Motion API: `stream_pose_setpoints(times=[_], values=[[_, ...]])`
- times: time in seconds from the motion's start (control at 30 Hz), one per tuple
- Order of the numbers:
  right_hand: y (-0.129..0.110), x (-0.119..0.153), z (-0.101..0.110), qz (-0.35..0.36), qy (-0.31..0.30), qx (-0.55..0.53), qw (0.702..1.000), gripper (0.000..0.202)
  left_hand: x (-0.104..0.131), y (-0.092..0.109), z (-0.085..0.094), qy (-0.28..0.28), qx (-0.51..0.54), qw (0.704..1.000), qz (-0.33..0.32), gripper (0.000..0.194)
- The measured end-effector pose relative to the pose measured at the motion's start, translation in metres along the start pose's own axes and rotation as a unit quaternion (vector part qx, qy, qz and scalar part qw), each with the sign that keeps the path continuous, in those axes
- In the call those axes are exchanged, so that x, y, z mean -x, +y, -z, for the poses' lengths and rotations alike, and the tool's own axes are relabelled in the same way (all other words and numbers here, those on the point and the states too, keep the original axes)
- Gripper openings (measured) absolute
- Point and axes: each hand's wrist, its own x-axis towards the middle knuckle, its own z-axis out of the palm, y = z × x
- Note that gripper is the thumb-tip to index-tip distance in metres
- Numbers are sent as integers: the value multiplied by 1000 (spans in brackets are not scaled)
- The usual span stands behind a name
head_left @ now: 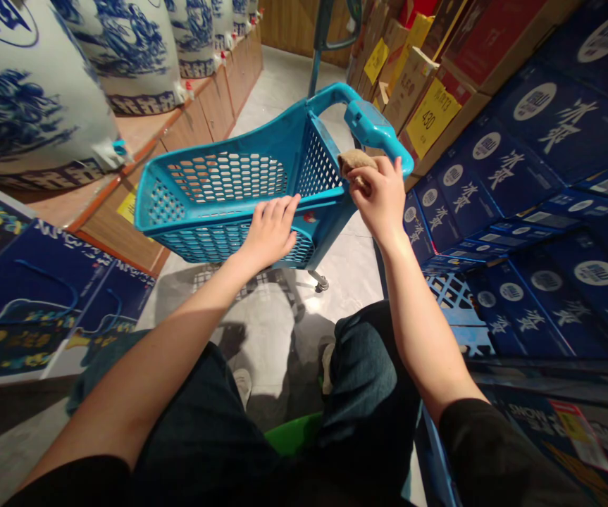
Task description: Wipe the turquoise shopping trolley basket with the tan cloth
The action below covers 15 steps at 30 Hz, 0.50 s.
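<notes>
A blue plastic shopping cart (213, 218) with a perforated basket stands in front of me, its inside showing no goods. My left hand (272, 229) is at the basket's near side, fingers laid over the top rim and thumb apart against the outer wall. Beside the cart's handle (375, 127), my right hand (380, 193) is closed on a crumpled brown cloth (356, 162). The cloth touches the basket's upper corner below the handle. Part of it is hidden by my fingers.
Blue boxes (499, 169) are stacked on the right, beyond them cartons with yellow price cards (433, 116). Large blue-and-white jars (23, 98) line a wooden ledge (97, 225) on the left. Dark blue gift bags (34, 282) stand nearby. Something green (296, 433) shows beneath me.
</notes>
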Motion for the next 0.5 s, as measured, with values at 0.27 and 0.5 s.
stream_pose_setpoints(times=[0.27, 0.5], values=[[-27, 10, -19, 68, -28, 10, 997, 32, 0, -2, -3, 14, 8, 1000, 0, 77], [-2, 0, -5, 9, 12, 7, 1000, 29, 0, -1, -1, 4, 3, 1000, -1, 75]])
